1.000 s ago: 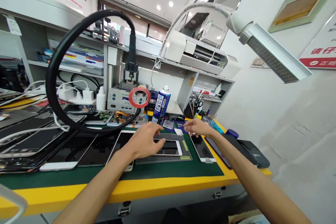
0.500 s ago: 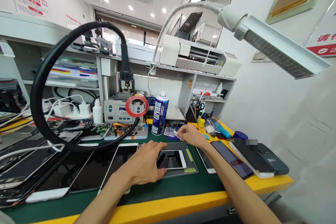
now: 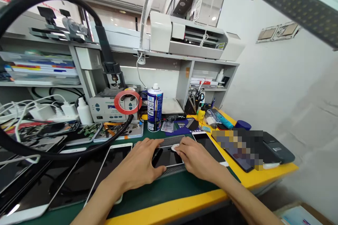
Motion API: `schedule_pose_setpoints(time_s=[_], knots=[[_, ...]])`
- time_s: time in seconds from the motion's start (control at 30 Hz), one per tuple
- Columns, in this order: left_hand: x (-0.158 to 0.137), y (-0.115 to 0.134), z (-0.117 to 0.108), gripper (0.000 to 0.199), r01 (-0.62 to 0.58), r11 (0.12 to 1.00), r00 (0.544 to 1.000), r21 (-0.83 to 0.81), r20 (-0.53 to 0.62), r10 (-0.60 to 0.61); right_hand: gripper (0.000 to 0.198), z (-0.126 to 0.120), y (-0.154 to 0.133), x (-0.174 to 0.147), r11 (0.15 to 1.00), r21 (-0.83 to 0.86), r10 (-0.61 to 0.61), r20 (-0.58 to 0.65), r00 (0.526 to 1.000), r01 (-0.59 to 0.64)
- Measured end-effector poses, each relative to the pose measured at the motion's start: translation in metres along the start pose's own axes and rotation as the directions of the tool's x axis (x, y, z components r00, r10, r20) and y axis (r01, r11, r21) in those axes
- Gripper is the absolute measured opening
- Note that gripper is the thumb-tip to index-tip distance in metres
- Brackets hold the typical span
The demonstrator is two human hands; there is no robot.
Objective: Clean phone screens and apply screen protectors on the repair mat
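Observation:
A white-framed phone (image 3: 169, 157) lies screen up on a grey perforated pad (image 3: 173, 140) in front of me. My left hand (image 3: 141, 160) spans its left end, thumb at the near edge and fingers at the far edge, gripping it against the pad. Between the fingertips of my right hand (image 3: 194, 156) is a small white wipe (image 3: 174, 147), pressed onto the screen. That hand hides the phone's right end.
A blue spray can (image 3: 155, 109) stands behind the pad, beside a tray of small parts (image 3: 134, 130). Several phones lie on the left. Another white phone (image 3: 210, 144) is at the right. A black cable (image 3: 87, 153) loops low on the left, with red tape (image 3: 118, 102) near its end.
My right hand has come down and toward me from beyond the pad, bringing the wipe onto the screen. My left hand stays at the phone. The view has shifted closer.

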State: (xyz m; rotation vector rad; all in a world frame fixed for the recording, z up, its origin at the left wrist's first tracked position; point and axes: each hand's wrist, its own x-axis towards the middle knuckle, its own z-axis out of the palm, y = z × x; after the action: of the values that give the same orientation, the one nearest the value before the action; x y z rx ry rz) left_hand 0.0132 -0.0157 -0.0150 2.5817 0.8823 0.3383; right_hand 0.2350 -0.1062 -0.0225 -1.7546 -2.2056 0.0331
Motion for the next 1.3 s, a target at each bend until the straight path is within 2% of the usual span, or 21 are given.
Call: schedule_pose_setpoints(time_s=[0.17, 0.3, 0.43, 0.6, 0.73, 0.87, 1.07, 1.2, 1.3], knots=[[0.001, -0.006, 0.008, 0.073, -0.001, 1.0, 1.0, 0.019, -0.022, 0.001, 0.046, 0.001, -0.013, -0.028, 0.99, -0.12, -0.065, 0.053, 0.996, 0.071], [0.0, -0.007, 0.009, 0.071, -0.021, 0.999, 0.999, 0.026, -0.046, 0.022, 0.049, 0.005, -0.018, -0.034, 0.981, -0.174, -0.08, 0.054, 0.995, 0.088], [0.0, -0.004, 0.006, 0.069, -0.024, 1.0, 0.999, 0.017, -0.031, 0.024, 0.049, 0.006, -0.019, -0.022, 0.975, -0.216, -0.048, 0.046, 0.998, 0.057], [0.002, -0.006, 0.005, 0.07, -0.006, 1.0, 1.0, -0.012, -0.013, 0.006, 0.048, 0.007, -0.009, 0.011, 0.972, -0.234, 0.005, 0.039, 0.999, 0.004], [0.003, -0.008, 0.004, 0.071, 0.033, 0.998, 0.999, -0.047, 0.01, -0.033, 0.035, 0.017, -0.003, 0.031, 0.969, -0.245, 0.015, 0.006, 1.0, -0.013], [0.004, -0.007, 0.003, 0.072, 0.048, 0.998, 0.999, -0.046, 0.021, -0.047, 0.027, 0.026, -0.005, 0.033, 0.965, -0.256, 0.032, -0.066, 0.997, -0.048], [0.007, -0.01, 0.008, 0.07, 0.037, 0.999, 0.999, -0.035, 0.018, -0.037, 0.032, 0.024, -0.009, 0.014, 0.967, -0.238, 0.047, -0.172, 0.984, -0.088], [0.008, -0.011, 0.009, 0.073, 0.052, 0.998, 0.998, -0.029, 0.033, -0.051, 0.034, 0.023, -0.016, -0.017, 0.976, -0.2, 0.044, -0.19, 0.981, -0.082], [0.007, -0.008, 0.008, 0.073, 0.052, 0.998, 0.998, -0.024, 0.035, -0.051, 0.03, 0.021, -0.025, -0.041, 0.985, -0.114, 0.102, -0.213, 0.972, -0.129]])
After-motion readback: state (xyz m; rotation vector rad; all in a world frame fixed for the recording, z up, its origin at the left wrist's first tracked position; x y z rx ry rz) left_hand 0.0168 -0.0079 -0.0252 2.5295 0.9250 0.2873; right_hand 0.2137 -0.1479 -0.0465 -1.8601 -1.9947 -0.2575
